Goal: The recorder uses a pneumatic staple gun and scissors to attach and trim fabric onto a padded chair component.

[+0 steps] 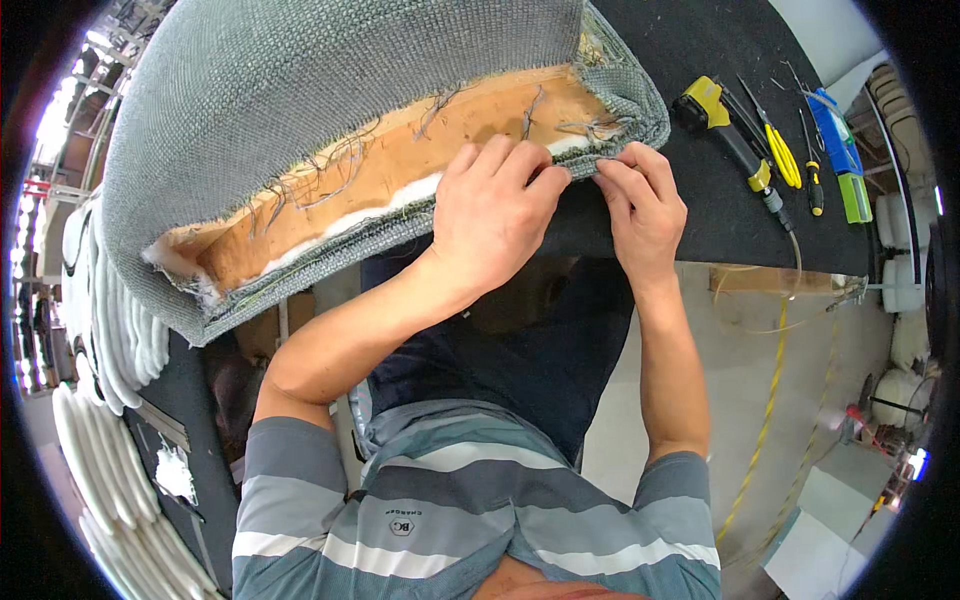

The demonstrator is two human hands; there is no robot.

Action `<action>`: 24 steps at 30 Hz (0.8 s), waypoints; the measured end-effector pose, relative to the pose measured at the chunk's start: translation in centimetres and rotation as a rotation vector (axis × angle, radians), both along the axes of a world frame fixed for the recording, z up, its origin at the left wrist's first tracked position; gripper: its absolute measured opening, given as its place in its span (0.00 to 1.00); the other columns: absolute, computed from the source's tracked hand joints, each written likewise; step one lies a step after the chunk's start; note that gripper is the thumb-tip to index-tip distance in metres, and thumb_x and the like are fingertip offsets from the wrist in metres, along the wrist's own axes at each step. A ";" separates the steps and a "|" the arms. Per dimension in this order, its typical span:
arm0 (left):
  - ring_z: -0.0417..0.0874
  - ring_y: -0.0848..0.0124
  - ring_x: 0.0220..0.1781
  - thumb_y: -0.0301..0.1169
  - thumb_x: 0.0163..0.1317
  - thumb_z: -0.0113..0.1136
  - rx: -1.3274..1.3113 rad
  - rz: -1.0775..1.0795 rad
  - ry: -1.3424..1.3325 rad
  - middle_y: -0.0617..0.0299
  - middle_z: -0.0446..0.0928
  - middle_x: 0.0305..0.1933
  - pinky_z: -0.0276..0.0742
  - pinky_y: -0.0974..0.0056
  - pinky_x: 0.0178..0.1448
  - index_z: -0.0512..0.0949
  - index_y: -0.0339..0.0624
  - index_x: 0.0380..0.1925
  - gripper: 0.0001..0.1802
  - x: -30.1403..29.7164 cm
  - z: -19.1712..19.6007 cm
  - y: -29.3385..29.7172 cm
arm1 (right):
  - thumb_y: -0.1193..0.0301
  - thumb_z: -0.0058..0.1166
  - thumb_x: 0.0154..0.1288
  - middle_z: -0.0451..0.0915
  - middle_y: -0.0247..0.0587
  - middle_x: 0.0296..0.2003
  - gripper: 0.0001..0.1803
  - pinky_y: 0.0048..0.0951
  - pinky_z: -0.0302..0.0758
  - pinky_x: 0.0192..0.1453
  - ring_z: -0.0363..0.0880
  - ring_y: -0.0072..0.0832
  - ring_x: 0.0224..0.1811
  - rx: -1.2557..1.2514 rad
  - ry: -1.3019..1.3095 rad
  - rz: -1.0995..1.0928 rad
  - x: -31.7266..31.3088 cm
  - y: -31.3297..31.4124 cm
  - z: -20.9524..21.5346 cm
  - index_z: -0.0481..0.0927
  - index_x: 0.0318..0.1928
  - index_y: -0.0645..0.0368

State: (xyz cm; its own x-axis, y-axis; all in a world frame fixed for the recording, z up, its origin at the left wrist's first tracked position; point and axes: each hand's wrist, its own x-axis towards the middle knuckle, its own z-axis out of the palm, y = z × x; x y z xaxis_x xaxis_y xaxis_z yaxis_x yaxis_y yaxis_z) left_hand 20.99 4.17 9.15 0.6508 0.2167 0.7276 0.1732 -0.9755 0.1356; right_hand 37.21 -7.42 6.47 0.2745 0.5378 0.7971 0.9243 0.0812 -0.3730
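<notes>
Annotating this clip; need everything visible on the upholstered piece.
The upholstered piece has grey-green woven fabric over a curved body. Its near side is open, baring tan wood with loose threads and a strip of white padding. Fabric edges look frayed. It lies slanted on the black table, left end nearer the person, top cut off by the picture. The left hand and right hand pinch its near fabric edge toward the right end.

Left hand (492,212) and right hand (648,212) are apparently pinching the fabric edge (582,164) near a grey upholstered piece's (350,80) right corner.
</notes>
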 end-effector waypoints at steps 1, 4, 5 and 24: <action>0.78 0.67 0.40 0.27 0.50 0.66 -0.007 0.002 -0.002 0.69 0.77 0.35 0.70 0.60 0.44 0.84 0.50 0.34 0.09 0.1 -0.1 0.0 | 0.80 0.71 0.53 0.81 0.37 0.40 0.14 0.30 0.79 0.35 0.83 0.31 0.32 -0.006 -0.004 0.002 0.0 0.0 0.0 0.85 0.41 0.56; 0.79 0.65 0.39 0.31 0.54 0.72 -0.029 0.002 0.031 0.68 0.78 0.36 0.71 0.59 0.43 0.84 0.51 0.35 0.09 -0.2 0.1 0.1 | 0.80 0.72 0.54 0.81 0.37 0.41 0.14 0.30 0.79 0.35 0.83 0.31 0.31 -0.034 0.014 -0.020 -0.4 -0.2 0.2 0.86 0.42 0.56; 0.79 0.65 0.39 0.31 0.54 0.72 -0.032 0.005 0.026 0.68 0.78 0.36 0.71 0.59 0.43 0.84 0.51 0.35 0.09 -0.3 0.1 0.2 | 0.80 0.72 0.54 0.81 0.37 0.42 0.14 0.30 0.79 0.35 0.82 0.30 0.31 -0.041 0.010 -0.028 -0.5 -0.2 0.3 0.86 0.42 0.56; 0.82 0.54 0.45 0.32 0.60 0.70 -0.291 -0.418 0.452 0.55 0.78 0.41 0.77 0.52 0.52 0.87 0.53 0.49 0.16 1.7 4.3 6.3 | 0.80 0.69 0.61 0.78 0.38 0.45 0.12 0.28 0.79 0.36 0.80 0.25 0.31 -0.081 0.135 0.009 -0.8 -0.3 0.3 0.88 0.46 0.57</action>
State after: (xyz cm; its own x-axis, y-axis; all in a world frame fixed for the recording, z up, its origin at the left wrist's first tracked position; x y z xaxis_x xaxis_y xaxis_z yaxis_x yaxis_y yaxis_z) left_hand 22.72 10.43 13.46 0.9487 0.0270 0.3149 -0.1087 -0.9077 0.4054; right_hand 36.39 -7.70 6.80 0.3711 0.6016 0.7073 0.8649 0.0534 -0.4992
